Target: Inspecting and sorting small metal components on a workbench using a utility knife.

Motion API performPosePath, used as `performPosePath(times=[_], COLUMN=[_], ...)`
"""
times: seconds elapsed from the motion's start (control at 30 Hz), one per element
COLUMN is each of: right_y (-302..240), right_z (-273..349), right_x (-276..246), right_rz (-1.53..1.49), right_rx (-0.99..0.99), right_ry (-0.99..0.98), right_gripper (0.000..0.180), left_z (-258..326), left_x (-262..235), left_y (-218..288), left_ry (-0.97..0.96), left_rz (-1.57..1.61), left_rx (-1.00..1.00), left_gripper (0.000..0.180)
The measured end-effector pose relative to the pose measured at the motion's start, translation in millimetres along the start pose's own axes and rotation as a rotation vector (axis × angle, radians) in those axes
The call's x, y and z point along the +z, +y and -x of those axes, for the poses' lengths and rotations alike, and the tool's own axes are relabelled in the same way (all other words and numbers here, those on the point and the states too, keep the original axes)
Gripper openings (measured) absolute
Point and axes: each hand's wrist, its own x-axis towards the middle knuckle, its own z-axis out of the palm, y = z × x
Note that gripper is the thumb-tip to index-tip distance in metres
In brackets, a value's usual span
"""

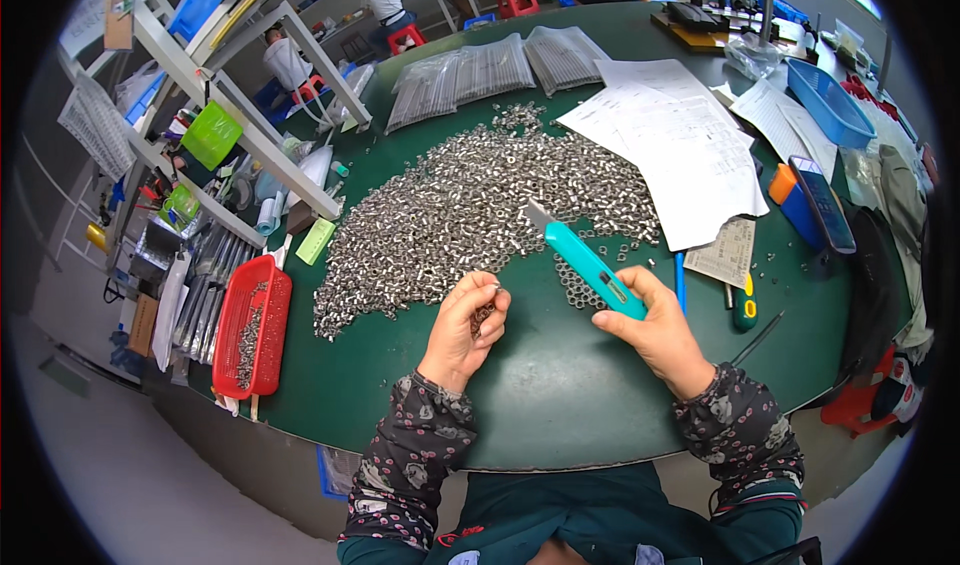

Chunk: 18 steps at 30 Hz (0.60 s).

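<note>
My right hand [662, 337] is closed around the teal handle of a utility knife [583, 262]. The knife tilts up and to the left, its blade end over the edge of a big heap of small metal rings [470, 205]. My left hand [462, 333] is curled, thumb against the forefinger, with several small metal rings [483, 317] in its fingers and palm. It sits just in front of the heap. Beneath the knife, a flat patch of loose rings [578, 287] lies on the green tabletop [550, 395].
On the left stands a red plastic basket [272, 330] with metal parts, beside a metal shelf frame [240, 125]. Bagged rods [470, 73] lie behind the heap. Papers [680, 145], a phone [822, 205], a blue basket [825, 105] and a green-yellow handle [745, 305] are right. People sit farther back.
</note>
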Motion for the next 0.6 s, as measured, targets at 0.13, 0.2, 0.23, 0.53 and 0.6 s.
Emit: performPosePath(times=[0.13,0.2,0.23,0.53,0.6], right_y=[4,2,0,1,2], right_z=[1,3,3,3,3], right_x=[-1,1,2,7,7], right_rz=[0.273,0.590,0.615,0.564,0.550], right_rx=[-0.054,-0.271,-0.220,-0.138,-0.154], right_ry=[-0.152,-0.144,-0.178,-0.258,-0.259], right_gripper=[0.023,0.027,0.031,0.028,0.028], left_z=[7,8,7,7,6], left_x=[-21,-27,-30,-27,-30], left_y=[-1,-1,-1,-2,-4], left_ry=[0.012,0.032,0.014,0.053,0.042], left_rz=[0.146,0.133,0.127,0.015,0.025], left_rx=[0.062,0.094,0.106,0.135,0.146], left_gripper=[0.009,0.008,0.011,0.013,0.013])
